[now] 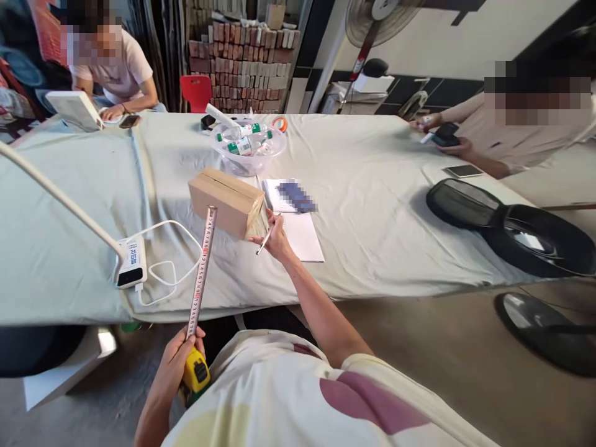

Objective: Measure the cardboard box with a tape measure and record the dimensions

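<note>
While the left hand (174, 357), low near the body, wraps a yellow tape measure (198, 371), the right hand (277, 239) pinches a pen (262, 246) at the taped end of the cardboard carton (216, 202), which lies ahead on the table (372, 198), long axis running far-left to near-right. The extended blade (200, 282) overlaps its side; contact is unclear. A notebook (305, 239) lies right, a plastic basin (249, 164) behind; a white cable (186, 231) loops beside the blade.

Green-capped bottles (239, 146) in a translucent basin (278, 149)
</note>
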